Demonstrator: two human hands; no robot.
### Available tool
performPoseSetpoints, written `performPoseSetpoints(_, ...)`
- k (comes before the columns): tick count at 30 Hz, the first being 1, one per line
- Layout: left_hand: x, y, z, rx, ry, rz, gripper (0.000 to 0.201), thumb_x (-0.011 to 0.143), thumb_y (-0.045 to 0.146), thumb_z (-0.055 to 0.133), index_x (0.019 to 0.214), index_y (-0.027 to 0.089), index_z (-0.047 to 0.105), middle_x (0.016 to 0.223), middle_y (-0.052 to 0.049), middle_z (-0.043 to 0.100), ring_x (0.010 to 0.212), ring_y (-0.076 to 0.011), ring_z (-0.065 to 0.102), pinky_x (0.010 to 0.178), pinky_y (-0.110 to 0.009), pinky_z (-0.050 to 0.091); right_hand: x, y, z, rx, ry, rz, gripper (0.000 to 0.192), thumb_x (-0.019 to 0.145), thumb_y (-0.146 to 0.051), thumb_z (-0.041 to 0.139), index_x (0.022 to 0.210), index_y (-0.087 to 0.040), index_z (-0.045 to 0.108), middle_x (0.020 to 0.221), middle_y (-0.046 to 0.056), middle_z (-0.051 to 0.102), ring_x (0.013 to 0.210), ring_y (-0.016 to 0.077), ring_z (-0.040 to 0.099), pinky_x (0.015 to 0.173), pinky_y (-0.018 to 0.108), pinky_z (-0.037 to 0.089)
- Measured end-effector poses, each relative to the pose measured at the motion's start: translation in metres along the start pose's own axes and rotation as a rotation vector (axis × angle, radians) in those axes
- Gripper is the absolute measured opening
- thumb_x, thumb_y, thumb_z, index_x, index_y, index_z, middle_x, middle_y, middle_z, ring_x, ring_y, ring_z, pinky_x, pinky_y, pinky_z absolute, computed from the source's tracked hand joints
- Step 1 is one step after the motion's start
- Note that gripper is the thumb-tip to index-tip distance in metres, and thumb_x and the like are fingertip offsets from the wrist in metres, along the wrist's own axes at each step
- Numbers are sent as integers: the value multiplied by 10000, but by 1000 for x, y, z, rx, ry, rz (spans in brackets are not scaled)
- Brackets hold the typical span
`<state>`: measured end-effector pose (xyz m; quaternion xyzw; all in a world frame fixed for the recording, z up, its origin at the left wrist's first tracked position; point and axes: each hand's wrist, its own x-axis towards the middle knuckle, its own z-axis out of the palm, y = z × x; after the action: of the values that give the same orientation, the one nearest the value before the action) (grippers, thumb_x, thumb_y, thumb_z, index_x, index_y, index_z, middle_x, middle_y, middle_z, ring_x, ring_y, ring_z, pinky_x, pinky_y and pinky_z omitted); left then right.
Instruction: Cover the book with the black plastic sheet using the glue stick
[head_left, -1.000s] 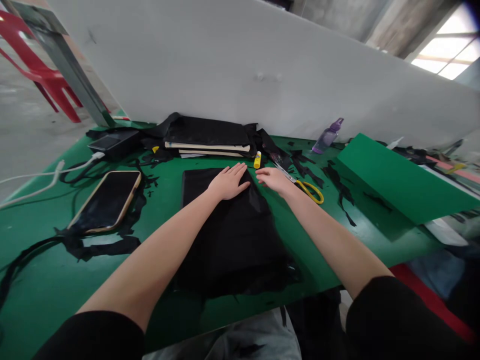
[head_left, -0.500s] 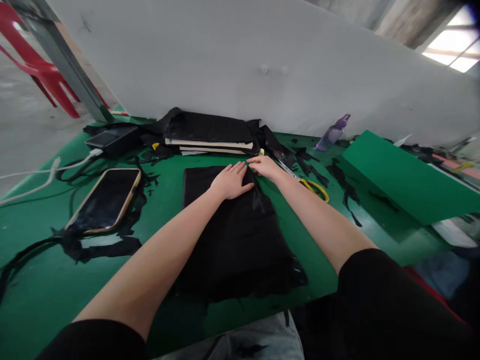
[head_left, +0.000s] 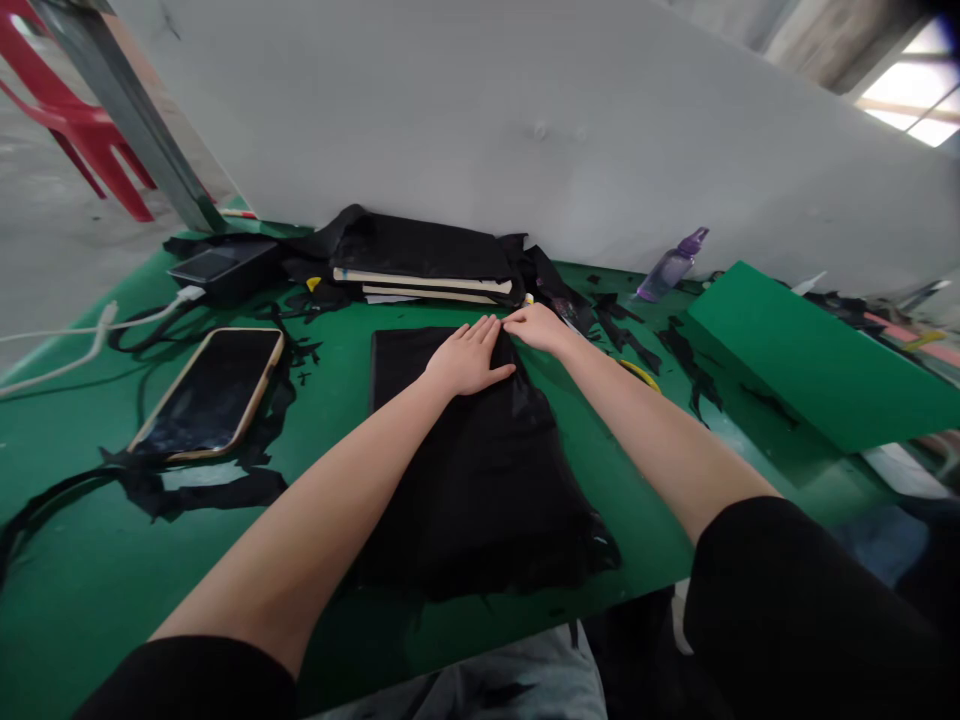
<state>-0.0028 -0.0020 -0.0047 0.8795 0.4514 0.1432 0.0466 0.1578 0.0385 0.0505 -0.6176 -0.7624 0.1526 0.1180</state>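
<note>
A piece of black cloth (head_left: 480, 500) lies spread on the green tabletop, its near edge close to the table's front. My left hand (head_left: 466, 360) rests flat on its upper part, fingers pointing away and the thumb out to the right. Just right of it, my right hand (head_left: 536, 328) has its fingers drawn together at the cloth's far right corner, pinching the edge there. The very fingertips are small and partly hidden. Behind my right forearm, the yellow handle of the scissors (head_left: 639, 374) shows only in part.
Books under black cloth (head_left: 420, 250) lie against the grey partition. To the left are a phone (head_left: 214, 390), a black box (head_left: 225, 265) with a white cable and cloth scraps (head_left: 202, 495). A purple spray bottle (head_left: 673, 265) and a green board (head_left: 817, 360) stand right.
The view has shifted slightly. My left hand stays flat on the cloth, and my right hand remains at the corner, its forearm now covering more of the scissors.
</note>
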Motion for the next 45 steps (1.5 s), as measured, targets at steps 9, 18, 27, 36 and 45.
performPoseSetpoints(9,-1,1,-3,-4,27,19,833,874,615,294,1473,75,85,1544,-126,59,1427,-247,57,1149,-405,178,-3,1,13,390,88,27,348,747,-176,633,1088,-115,667,1008,88,709,916,161,651,827,257,488)
performPoseSetpoints(18,0,-1,-1,-3,44,30,808,879,621,271,1465,78,150,1542,-129,84,1424,-242,96,1143,-402,196,-36,10,18,691,38,263,237,729,-230,681,930,-105,685,804,77,703,677,120,651,622,223,545)
performPoseSetpoints(27,0,0,-2,-13,54,55,763,899,594,247,1471,101,134,1544,-121,98,1423,-250,96,1141,-404,192,-73,15,8,695,-50,301,262,616,-344,783,731,-126,697,626,30,628,554,98,579,497,208,496)
performPoseSetpoints(36,-1,2,-1,20,102,111,650,940,497,227,1481,162,88,1539,-93,156,1424,-225,103,1147,-440,142,-80,13,5,690,-113,328,145,673,-245,742,616,-152,646,470,-46,480,441,57,440,454,203,428)
performPoseSetpoints(45,-1,3,-6,17,22,192,534,965,438,204,1464,253,164,1530,-6,210,1421,-195,122,1135,-429,206,-79,8,-1,623,-153,310,99,730,-249,685,709,-153,692,492,-34,497,471,68,460,514,220,430)
